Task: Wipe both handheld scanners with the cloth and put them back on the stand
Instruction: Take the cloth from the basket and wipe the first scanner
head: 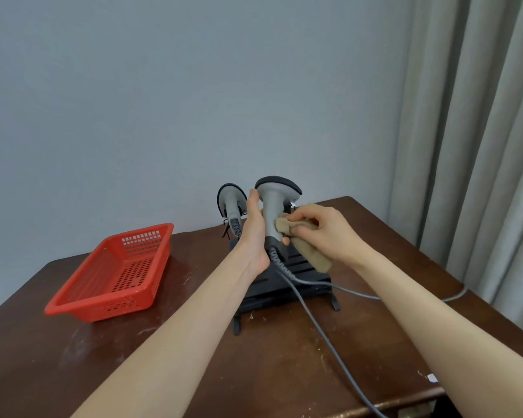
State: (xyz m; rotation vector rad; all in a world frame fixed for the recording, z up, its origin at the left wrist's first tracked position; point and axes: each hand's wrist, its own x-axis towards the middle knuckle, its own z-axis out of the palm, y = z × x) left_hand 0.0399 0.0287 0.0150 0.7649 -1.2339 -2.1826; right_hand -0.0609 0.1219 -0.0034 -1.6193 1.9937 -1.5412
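Note:
My left hand [255, 227] grips the handle of a grey handheld scanner [273, 203] and holds it upright above the black stand [302, 285]. My right hand [320, 230] holds a tan cloth [302, 245] and presses its end against the scanner's handle. A second grey scanner [231, 203] sits on the stand's far left, partly hidden behind my left hand. Grey cables [314, 321] run from the scanners over the table.
A red perforated plastic basket [115, 276] sits on the dark wooden table [163, 357] to the left of the stand. A grey wall rises behind and grey curtains [471, 146] hang at the right. The table's right edge lies close to the curtains.

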